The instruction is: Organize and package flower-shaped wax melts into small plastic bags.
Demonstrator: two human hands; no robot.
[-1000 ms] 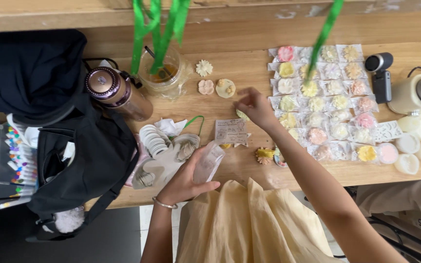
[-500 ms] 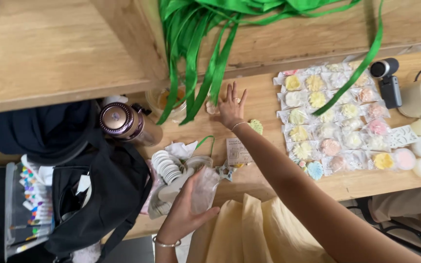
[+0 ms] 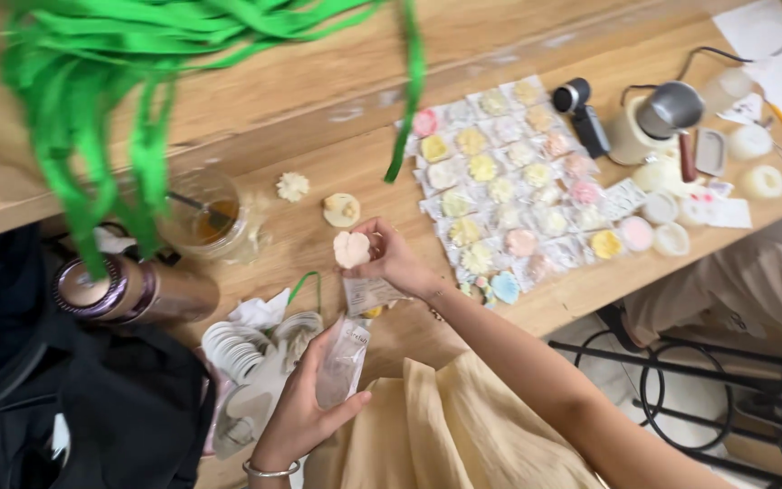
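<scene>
two hands at work: right pinches a flower soap, left clasps a clear bag; many bagged soaps lie right of it, two unbagged.

pale flower-shaped piece pinched in fingers above wooden table, small clear plastic bag held upright, open-topped

My fingers cover the back edge of the pale flower piece — its far side can't be seen. The green ribbons are motion-blurred and run off the top edge. The black bag is cut off at the bottom-left corner.
</scene>
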